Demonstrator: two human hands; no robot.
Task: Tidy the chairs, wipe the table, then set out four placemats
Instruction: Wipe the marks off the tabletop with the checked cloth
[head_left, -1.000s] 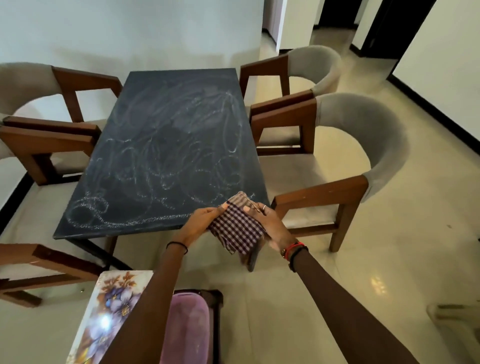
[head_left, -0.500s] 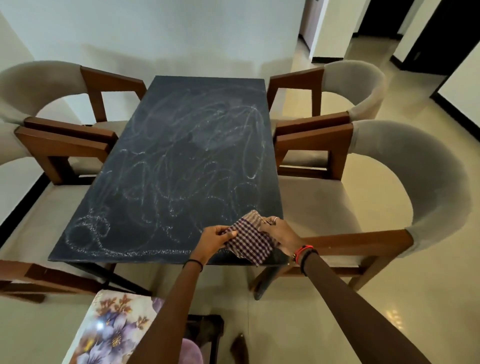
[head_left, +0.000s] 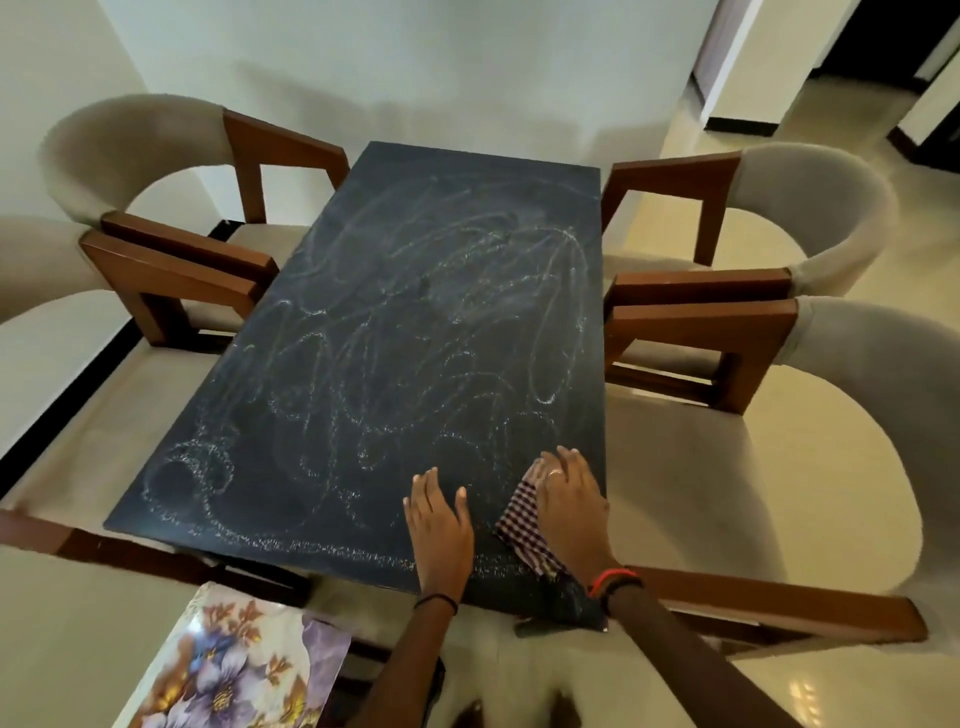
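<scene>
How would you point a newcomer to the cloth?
Find the dark, chalk-scribbled table. At its near right corner the right hand presses a cloth flat. Its checked pattern sets it apart; the left hand beside it lies on the bare table.

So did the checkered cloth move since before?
Yes. The cloth was held up at the near edge of the table by both hands. Now it lies flat on the tabletop, further in from that edge, under the right hand.
</scene>
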